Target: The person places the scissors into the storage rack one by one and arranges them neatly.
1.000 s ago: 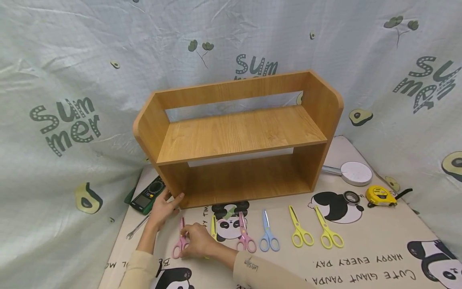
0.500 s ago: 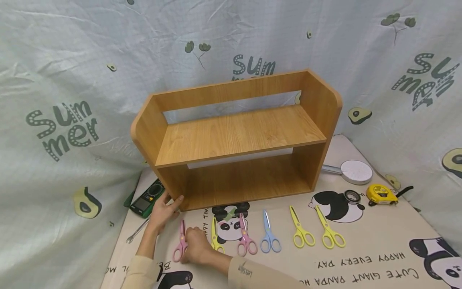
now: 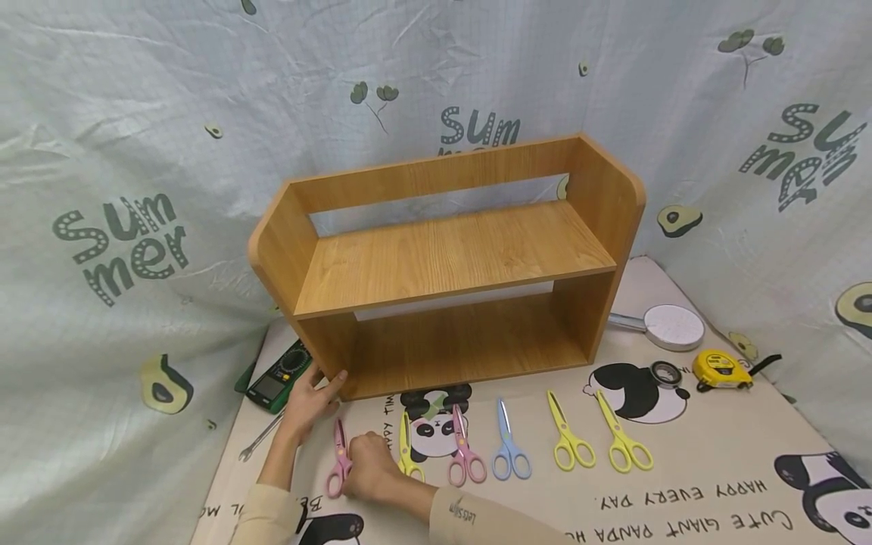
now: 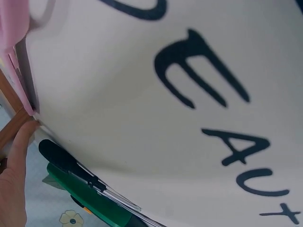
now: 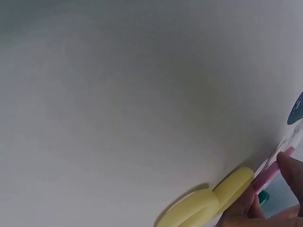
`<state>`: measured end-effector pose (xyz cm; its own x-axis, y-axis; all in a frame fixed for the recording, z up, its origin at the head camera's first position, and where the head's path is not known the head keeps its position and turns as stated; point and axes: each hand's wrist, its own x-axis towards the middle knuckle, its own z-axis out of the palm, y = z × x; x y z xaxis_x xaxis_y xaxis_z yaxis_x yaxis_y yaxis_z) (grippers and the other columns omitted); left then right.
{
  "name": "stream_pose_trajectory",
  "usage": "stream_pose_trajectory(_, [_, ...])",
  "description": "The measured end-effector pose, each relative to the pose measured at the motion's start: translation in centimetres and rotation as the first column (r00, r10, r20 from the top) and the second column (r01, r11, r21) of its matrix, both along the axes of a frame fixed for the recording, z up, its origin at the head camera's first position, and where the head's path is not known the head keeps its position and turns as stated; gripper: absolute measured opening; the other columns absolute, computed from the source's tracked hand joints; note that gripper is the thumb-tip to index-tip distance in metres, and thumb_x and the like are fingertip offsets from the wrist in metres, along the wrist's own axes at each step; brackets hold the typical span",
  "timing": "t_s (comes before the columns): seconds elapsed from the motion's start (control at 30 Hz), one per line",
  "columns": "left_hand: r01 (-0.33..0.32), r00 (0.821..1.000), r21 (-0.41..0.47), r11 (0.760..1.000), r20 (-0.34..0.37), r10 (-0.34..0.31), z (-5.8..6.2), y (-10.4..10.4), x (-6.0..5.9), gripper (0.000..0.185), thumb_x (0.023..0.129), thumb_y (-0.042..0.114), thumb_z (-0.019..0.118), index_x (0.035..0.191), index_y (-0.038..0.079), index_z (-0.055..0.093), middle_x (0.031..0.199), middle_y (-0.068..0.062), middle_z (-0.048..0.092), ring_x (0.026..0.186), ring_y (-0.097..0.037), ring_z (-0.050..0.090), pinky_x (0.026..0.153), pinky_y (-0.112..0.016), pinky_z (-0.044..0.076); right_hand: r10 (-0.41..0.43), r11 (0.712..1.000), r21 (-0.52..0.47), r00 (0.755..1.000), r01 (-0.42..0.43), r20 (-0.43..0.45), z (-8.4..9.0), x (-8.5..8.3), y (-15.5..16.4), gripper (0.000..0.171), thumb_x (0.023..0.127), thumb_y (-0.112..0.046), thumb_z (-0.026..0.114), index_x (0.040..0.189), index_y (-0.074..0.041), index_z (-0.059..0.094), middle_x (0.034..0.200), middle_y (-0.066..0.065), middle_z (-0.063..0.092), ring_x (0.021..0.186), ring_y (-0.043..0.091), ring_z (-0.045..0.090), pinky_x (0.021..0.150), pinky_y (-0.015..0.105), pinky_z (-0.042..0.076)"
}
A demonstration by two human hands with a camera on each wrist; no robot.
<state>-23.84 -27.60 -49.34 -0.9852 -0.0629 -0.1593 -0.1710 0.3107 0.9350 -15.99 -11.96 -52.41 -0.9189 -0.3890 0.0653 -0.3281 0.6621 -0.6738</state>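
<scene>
The right hand [image 3: 368,465] pinches the pink scissors [image 3: 337,468], light, stiff and slick plastic best taken by the looped handles, while the left hand [image 3: 308,397], its grip spread, rests against the shelf [image 3: 450,257].

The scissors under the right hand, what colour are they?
Pink. The pink scissors by the right hand show best in the head view.

Both forearms, in cream sleeves, reach forward from the lower edge of the head view. The left hand [image 3: 308,401] lies open with fingers extended. The right hand [image 3: 368,469] is curled, knuckles up, fingertips [image 5: 289,165] pinching.
</scene>
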Motion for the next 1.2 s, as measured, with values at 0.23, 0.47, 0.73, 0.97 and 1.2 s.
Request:
stream_pose_trajectory(0.23, [0.005,1.0,-0.004,1.0,0.002,-0.005,0.1,0.1,0.1,0.078,0.106,0.023,0.062,0.168,0.016,0.015,0.169,-0.029,0.022,0.148,-0.056,0.036,0.104,-0.063,0.052,0.006,0.999,-0.033,0.999,-0.005,0.04,1.0,0.5,0.4,0.045,0.058,-0.007,0.095,0.053,-0.012,0.05,0.061,-0.007,0.041,0.068,0.009,0.038,0.061,0.018,0.032])
stream_pose_trajectory(0.47, [0.006,1.0,-0.003,1.0,0.009,-0.006,-0.1,0.1,0.2,0.08,0.106,0.024,0.063,0.169,0.018,0.014,0.17,-0.029,0.02,0.148,-0.057,0.036,0.104,-0.063,0.052,0.008,0.996,-0.092,0.999,-0.004,0.048,0.9,1.0,0.5,0.048,0.054,-0.001,0.09,0.05,-0.015,0.044,0.061,-0.009,0.037,0.066,0.007,0.036,0.057,0.016,0.028])
stream_pose_trajectory(0.73, [0.004,1.0,0.011,1.0,-0.003,-0.004,-0.1,0.0,0.4,0.079,0.105,0.024,0.064,0.168,0.017,0.017,0.169,-0.029,0.023,0.147,-0.056,0.038,0.104,-0.063,0.052,0.047,0.991,-0.129,0.993,-0.032,0.113,1.5,1.7,1.0,0.05,0.055,0.002,0.086,0.048,-0.017,0.039,0.058,-0.009,0.033,0.065,0.007,0.035,0.053,0.019,0.027])
stream_pose_trajectory(0.97, [0.013,1.0,0.023,1.0,-0.015,-0.012,-0.1,-0.2,0.2,0.078,0.105,0.024,0.065,0.167,0.016,0.019,0.168,-0.029,0.025,0.147,-0.055,0.039,0.104,-0.064,0.051,0.068,0.995,-0.085,0.994,-0.061,0.087,3.0,2.8,2.3,0.039,0.056,-0.005,0.095,0.059,-0.014,0.057,0.065,-0.011,0.045,0.07,0.004,0.039,0.063,0.015,0.035])
stream_pose_trajectory(1.2, [0.015,1.0,0.045,0.999,-0.01,-0.015,-0.2,-0.1,0.0,0.079,0.105,0.023,0.064,0.168,0.015,0.017,0.168,-0.031,0.023,0.147,-0.055,0.038,0.106,-0.065,0.05,0.08,0.993,-0.099,0.99,-0.069,0.113,5.0,4.1,4.7,0.029,0.057,-0.007,0.094,0.076,-0.01,0.072,0.074,-0.01,0.055,0.072,0.0,0.045,0.065,0.013,0.042])
